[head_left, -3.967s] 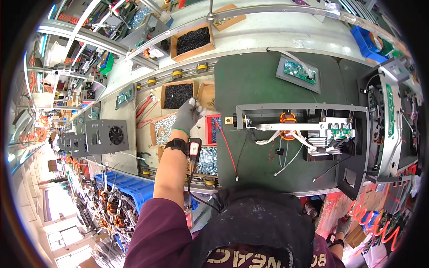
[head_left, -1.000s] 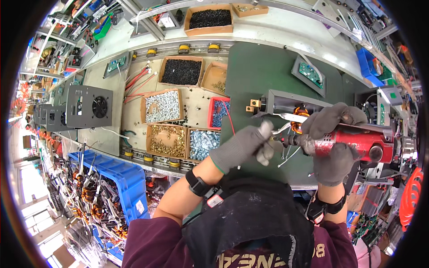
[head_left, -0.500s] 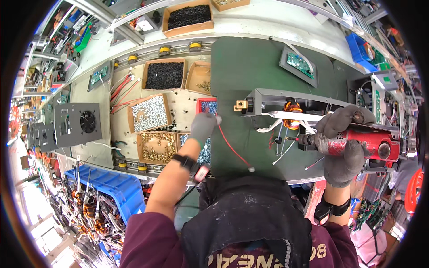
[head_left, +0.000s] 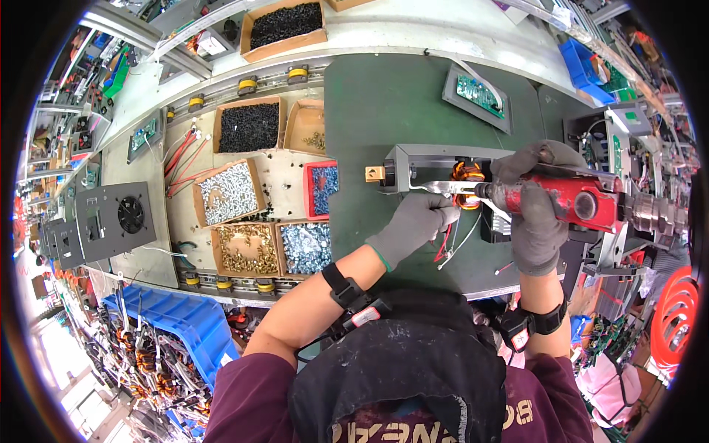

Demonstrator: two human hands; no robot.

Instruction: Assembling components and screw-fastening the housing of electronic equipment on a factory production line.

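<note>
My right hand, in a grey glove, grips a red power screwdriver lying sideways, its bit end pointing left. A grey metal housing rests in front of me with a brass terminal on its left end. At the bit end sits an orange-and-black wound coil. My gloved left hand is closed, fingertips pinched beside white leads and the bit; what they hold is hidden. Red wires hang just below those fingers.
Left of the housing are a red bin of blue-grey screws and boxes of silver screws, brass-coloured parts and black screws. A circuit board panel lies behind. A blue crate of coils stands lower left.
My left hand has moved right from the red screw bin to the coil and bit. The screwdriver has shifted left, its bit end now at the coil. The whole view has moved slightly.
</note>
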